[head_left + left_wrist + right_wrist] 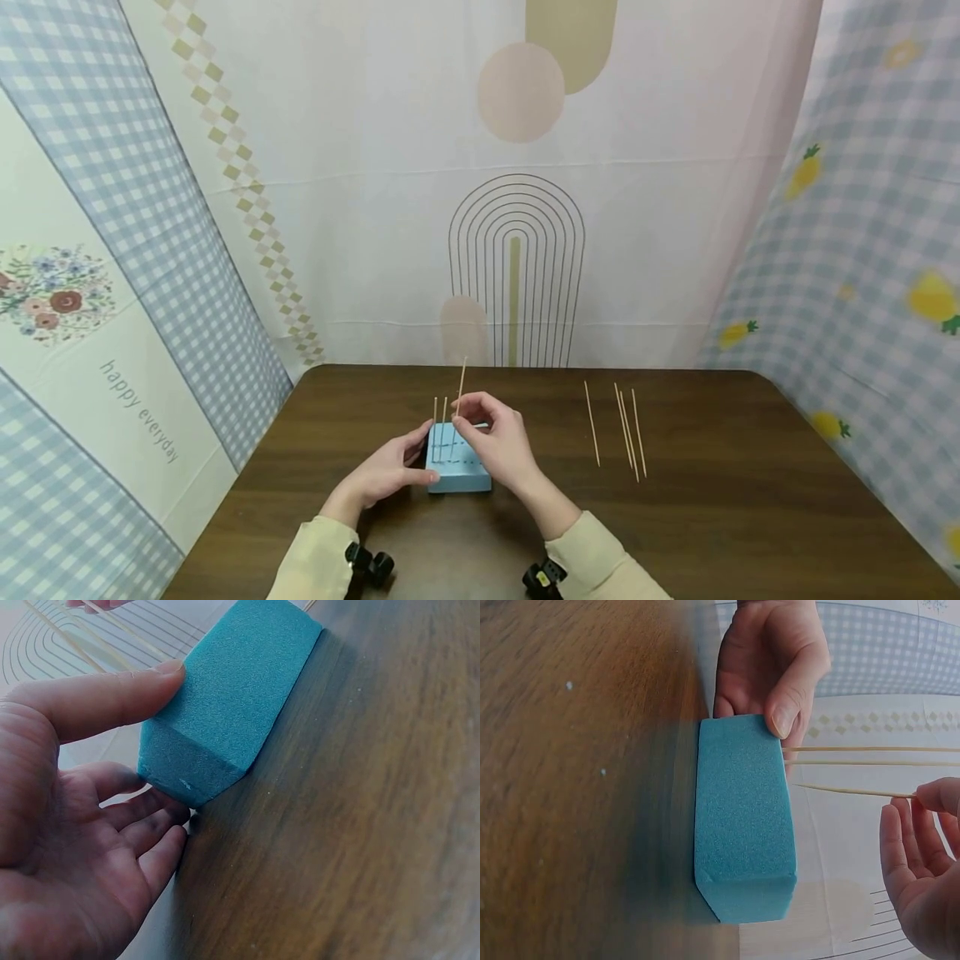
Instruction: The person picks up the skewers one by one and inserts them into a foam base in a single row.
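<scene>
A light blue foam block (460,483) with rows of small marks on top sits on the table. My left hand (384,472) grips its left side, the thumb at the near corner and the other fingers lower along the side. Two thin wooden skewers (870,750) stand upright in the block near its left edge. Over the block, my right hand (504,440) pinches a third skewer (847,790) between thumb and fingers. That skewer's pointed lower end is close to the block's top; whether it touches is hard to tell.
Several loose skewers (624,429) lie on the brown wooden table (712,517) to the right. A patterned white cloth (375,250) hangs behind the table, with checked cloths at both sides. Tiny pale crumbs (569,685) dot the tabletop.
</scene>
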### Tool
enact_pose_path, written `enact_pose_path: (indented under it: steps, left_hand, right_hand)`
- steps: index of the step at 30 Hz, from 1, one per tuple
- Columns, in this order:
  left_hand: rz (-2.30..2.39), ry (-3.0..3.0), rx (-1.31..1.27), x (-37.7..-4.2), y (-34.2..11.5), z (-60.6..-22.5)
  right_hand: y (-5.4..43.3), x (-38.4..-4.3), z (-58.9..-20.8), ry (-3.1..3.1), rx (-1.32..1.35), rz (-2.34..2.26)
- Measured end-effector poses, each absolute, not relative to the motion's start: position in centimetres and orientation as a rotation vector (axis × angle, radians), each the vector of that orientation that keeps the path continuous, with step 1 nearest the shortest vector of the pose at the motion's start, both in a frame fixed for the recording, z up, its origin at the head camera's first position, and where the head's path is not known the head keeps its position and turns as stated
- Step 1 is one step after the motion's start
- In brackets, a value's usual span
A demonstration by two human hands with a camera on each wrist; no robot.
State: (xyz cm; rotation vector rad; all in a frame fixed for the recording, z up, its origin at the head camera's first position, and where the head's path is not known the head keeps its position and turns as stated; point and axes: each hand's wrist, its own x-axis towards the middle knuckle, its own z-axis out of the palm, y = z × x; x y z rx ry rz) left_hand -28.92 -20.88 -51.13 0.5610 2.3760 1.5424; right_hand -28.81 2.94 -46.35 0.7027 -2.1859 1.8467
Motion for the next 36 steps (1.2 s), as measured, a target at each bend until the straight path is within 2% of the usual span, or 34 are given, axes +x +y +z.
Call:
enact_pose_path:
  steps: [9,16,20,36]
  left_hand:
    - [1.552,2.384,0.562,-28.9,-21.0,-51.1]
    - [1.571,2.363,0.579,-28.8,-20.9,-50.7]
    - [1.562,2.370,0.571,-28.8,-20.9,-50.8]
    - [1.555,2.375,0.540,-28.9,-20.9,-51.1]
  right_hand:
    - [2.8,-28.7,-46.4,-2.214,0.710,1.804]
    - [2.4,-27.6,-45.1,-2.234,0.668,1.807]
    - [2.6,-28.4,-46.2,-2.234,0.685,1.811]
    - [2.8,-28.3,-46.1,-2.231,0.723,1.797]
